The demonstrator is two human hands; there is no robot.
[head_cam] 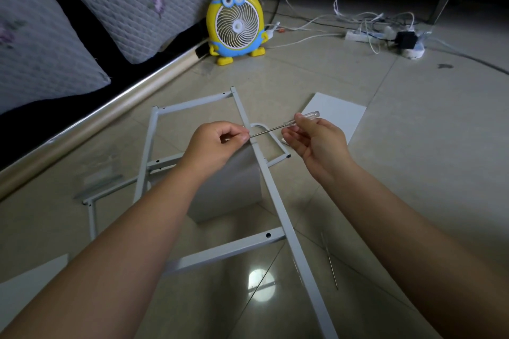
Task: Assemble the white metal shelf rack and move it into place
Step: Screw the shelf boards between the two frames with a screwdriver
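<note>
Assembly is looking early-stage: the white rack frame [275,201] is lying flat on the floor [413,173], a shelf panel [338,115] lying unfitted nearby, while the right hand [316,140] is gripping the screwdriver [275,129] and the left hand [220,140] is pinching its tip at the upright.

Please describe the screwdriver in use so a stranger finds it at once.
Find the white metal frame on the floor. Above its long rail, the right hand grips a clear-handled screwdriver; the left hand pinches its tip. The other thin tool lies untouched on the floor.
</note>
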